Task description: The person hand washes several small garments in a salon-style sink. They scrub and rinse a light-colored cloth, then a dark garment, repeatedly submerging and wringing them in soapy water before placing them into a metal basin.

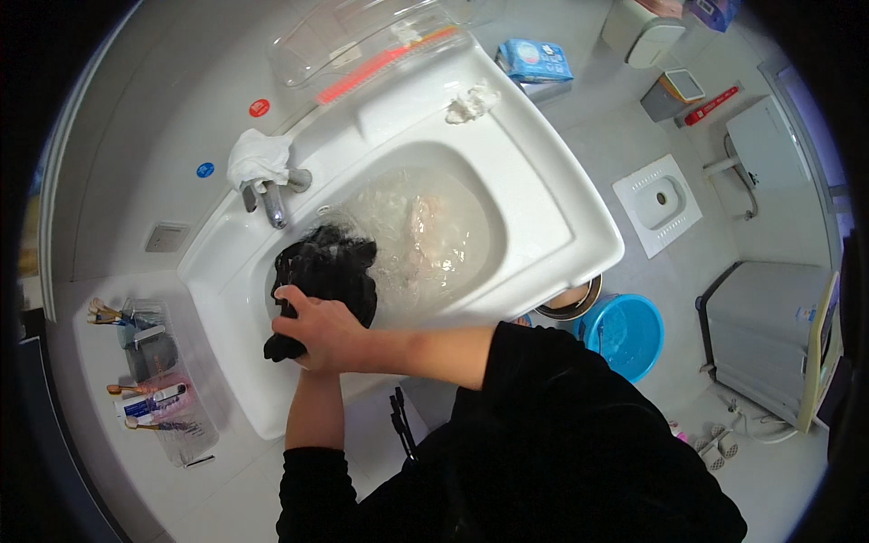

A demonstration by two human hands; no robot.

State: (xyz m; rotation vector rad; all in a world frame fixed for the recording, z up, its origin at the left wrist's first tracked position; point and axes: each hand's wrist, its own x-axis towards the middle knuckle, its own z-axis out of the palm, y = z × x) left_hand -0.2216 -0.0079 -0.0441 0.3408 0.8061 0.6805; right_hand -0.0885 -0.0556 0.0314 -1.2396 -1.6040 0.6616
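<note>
A bunched wet black cloth point(333, 271) lies at the left end of the white washbasin point(536, 197), partly in cloudy water point(387, 197). My right hand point(322, 329) grips its near edge, thumb and fingers closed around the fabric. From below comes my left forearm point(314, 414); the left hand is mostly hidden beneath my right hand and the cloth, so its grip does not show. Just behind the cloth stands a chrome faucet point(275, 203) with a white cloth point(259, 159) draped over its top. Within the water is a pale pinkish patch, either something submerged or a reflection.
Toothbrushes and a toothpaste tube point(153, 402) sit in a clear organizer point(197, 434) at left. Crumpled white tissue point(473, 103) rests on the basin's rim, near a blue wipes pack point(535, 61). On the floor at right are a blue bucket point(638, 339) and a squat toilet point(657, 203).
</note>
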